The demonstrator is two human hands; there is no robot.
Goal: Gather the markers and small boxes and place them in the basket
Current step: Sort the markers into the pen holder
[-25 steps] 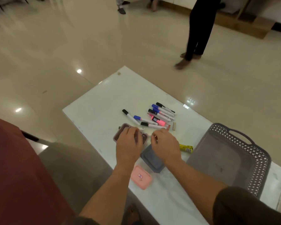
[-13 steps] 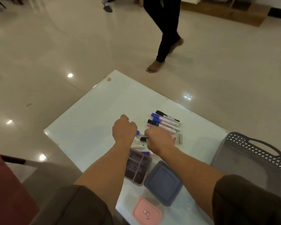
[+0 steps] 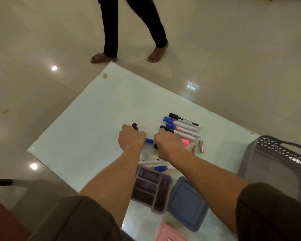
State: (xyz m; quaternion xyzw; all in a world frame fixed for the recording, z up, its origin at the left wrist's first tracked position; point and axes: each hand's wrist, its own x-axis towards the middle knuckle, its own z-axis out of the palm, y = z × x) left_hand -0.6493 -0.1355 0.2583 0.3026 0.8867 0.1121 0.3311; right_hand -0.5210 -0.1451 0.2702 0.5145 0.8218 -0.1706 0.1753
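Note:
Several white markers with blue and black caps lie in a row on the white table. My left hand is closed around a black-capped marker just left of them. My right hand is closed over markers, with a blue cap and a black end showing at its left side. A pink highlighter pokes out from under it. Near me sit a brown divided box, a blue-grey box and a pink box. The grey basket stands at the right.
Two small metallic tubes lie right of the markers. Two more markers rest just beyond the brown box. A barefoot person's legs stand on the tiled floor past the table's far corner. A red object is at the lower left.
Both hands left the boxes and reached forward to the markers, closing on them. The camera tilted down and closer. The person on the floor walked nearer to the table's far corner.

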